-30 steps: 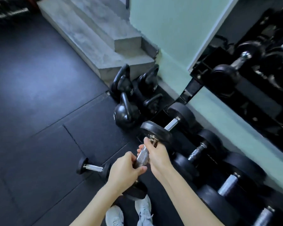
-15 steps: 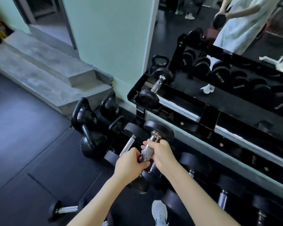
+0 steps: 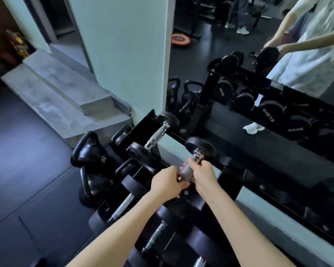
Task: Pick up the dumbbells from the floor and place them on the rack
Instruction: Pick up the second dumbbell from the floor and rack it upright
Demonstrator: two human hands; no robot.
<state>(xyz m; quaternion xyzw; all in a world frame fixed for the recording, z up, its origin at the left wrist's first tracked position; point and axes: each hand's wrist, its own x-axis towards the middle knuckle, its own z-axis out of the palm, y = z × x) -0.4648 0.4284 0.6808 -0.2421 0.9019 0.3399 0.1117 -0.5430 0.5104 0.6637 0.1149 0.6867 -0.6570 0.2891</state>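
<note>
Both hands grip the knurled steel handle of a black dumbbell [image 3: 201,149]. My left hand [image 3: 167,184] holds the near end and my right hand [image 3: 202,175] the far end. The dumbbell's far head hangs over the top shelf of the black rack [image 3: 258,157]; its near head is hidden behind my hands. Another dumbbell [image 3: 155,136] lies at the left end of that shelf. Lower down, several dumbbells [image 3: 121,207] rest on the bottom shelf under my forearms.
Black kettlebells [image 3: 92,156] stand on the floor left of the rack, beside grey concrete steps [image 3: 62,101]. A wall mirror [image 3: 258,54] behind the rack reflects the rack, the person and a red weight plate. Dark rubber floor [image 3: 23,160] spreads to the left.
The dumbbell has been lifted from near floor level up and right toward the rack's top shelf. The view has tilted up, and the small dumbbell on the floor has left the frame.
</note>
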